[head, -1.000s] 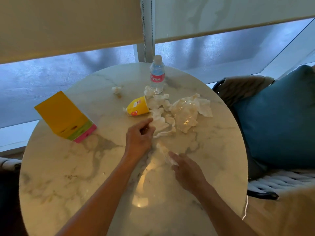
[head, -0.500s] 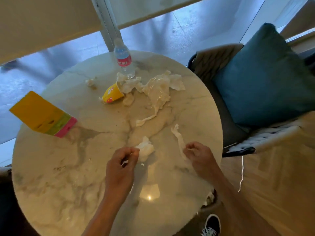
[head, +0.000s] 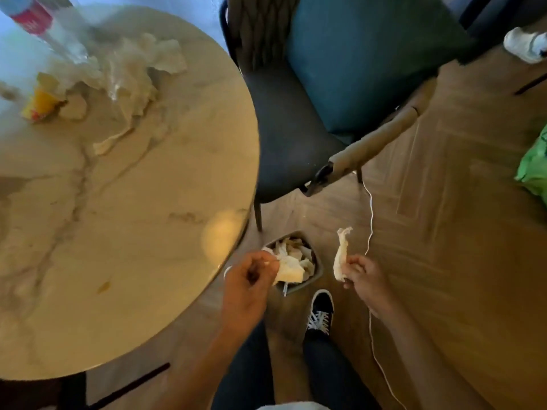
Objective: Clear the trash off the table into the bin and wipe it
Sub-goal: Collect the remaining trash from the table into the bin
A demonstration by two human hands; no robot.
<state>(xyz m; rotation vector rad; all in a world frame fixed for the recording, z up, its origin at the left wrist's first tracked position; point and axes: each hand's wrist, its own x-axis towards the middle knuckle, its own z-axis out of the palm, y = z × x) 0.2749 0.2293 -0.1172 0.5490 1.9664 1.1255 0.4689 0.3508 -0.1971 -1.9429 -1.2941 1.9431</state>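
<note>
The left hand pinches a crumpled white tissue between thumb and fingertips; the wad is pale, creased and slightly yellowed in this light. It sticks out to the right of the grip and hangs directly over the bin, a small dark container on the floor just past the table edge, already holding a heap of white paper. The right hand has its fingers curled round the lower end of a twisted strip of tissue, which stands up from the grip, long and thin with a frayed top. This strip is to the right of the bin, over bare floor, not above the opening.

Far back on the round marble table lies more trash: a spread of crumpled tissues and clear wrap, a tipped yellow cup at its left, and a water bottle with a red label at the top left, all blurred. A small orange-brown stain marks the near part of the tabletop.

A dark chair with a teal cushion stands beside the table, its leg just behind the bin. A thin white cord runs down past the right hand. A dark shoe with white laces rests on the floor just in front of the bin, between the two arms. A green bag lies at the right edge, and another person's white shoe shows at the top right.
</note>
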